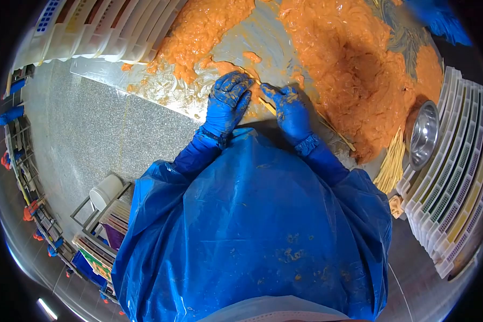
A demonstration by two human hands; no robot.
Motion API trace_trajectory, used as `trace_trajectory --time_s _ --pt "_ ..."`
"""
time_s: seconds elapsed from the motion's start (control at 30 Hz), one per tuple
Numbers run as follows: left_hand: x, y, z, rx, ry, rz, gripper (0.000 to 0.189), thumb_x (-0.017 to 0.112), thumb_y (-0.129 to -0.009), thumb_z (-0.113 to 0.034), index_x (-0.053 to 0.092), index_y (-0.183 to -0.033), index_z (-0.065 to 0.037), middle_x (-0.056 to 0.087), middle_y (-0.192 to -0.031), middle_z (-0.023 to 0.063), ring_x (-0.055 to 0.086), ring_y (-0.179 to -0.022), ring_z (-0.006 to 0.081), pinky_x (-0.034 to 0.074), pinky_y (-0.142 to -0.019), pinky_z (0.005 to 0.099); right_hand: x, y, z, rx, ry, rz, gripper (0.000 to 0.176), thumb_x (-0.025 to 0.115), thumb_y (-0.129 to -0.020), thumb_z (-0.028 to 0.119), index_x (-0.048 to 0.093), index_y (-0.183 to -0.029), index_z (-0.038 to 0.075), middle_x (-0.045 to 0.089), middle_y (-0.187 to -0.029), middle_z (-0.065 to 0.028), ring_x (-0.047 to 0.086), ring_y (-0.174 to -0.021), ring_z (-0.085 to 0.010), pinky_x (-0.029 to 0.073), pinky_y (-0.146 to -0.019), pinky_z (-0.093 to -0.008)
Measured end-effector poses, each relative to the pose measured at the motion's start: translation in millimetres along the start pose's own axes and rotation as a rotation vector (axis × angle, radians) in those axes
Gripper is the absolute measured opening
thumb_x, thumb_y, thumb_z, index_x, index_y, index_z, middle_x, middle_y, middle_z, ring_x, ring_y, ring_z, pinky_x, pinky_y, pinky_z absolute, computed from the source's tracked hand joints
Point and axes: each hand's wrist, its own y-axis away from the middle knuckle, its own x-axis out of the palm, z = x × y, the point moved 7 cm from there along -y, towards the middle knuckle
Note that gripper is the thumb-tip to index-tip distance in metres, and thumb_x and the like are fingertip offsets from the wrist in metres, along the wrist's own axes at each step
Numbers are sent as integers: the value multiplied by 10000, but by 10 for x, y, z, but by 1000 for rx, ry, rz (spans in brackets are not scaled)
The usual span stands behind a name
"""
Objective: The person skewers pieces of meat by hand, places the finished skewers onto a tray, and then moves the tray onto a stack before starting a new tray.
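Observation:
Both of my hands wear blue gloves smeared with orange marinade. My right hand (pixel 291 114) is closed on a thin wooden skewer (pixel 268 105), its thumb and forefinger pinching the stick. Its far end runs up and left toward a strip of orange marinated meat (pixel 224 66). My left hand (pixel 228 103) has its fingers curled over at that strip and is closed on the meat; how far the skewer goes into it is hidden by the fingers. Another loose skewer (pixel 338 132) lies right of my right hand, beside the big meat pile (pixel 354 80).
More marinated meat (pixel 209 27) covers the metal table (pixel 263 35) at the upper left. A skewer bundle (pixel 392 163) and a steel bowl (pixel 425 131) are at right. Stacked plastic crates (pixel 448 177) stand beyond, others (pixel 102 27) at upper left. A white bucket (pixel 106 191) stands lower left.

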Motion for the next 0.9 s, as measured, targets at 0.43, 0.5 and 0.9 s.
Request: trace_trajectory --time_s 0.43,0.5,0.9 --pt "-9 -45 -37 33 29 -19 289 696 -813 -94 693 -1101 -114 656 -1138 112 568 -1139 331 434 -1003 436 -94 -649 106 -112 783 59 261 536 -878 119 678 -1096 130 612 -902 -119 610 -856 -279 498 -669 -414" --pt "-11 -18 -39 48 28 -37 292 697 -813 -96 691 -1105 -114 655 -1141 114 569 -1136 332 435 -1000 435 -271 -676 12 -78 718 -7 291 541 -862 89 679 -1115 132 609 -899 -128 608 -863 -298 504 -691 -418" --pt "-127 165 -204 135 42 -58 306 644 -822 -90 696 -1114 -166 636 -1118 98 563 -1066 315 441 -931 437 -763 1164 -292 148 490 -191 358 569 -907 176 650 -1254 203 642 -1053 -129 596 -972 -337 470 -816 -466"
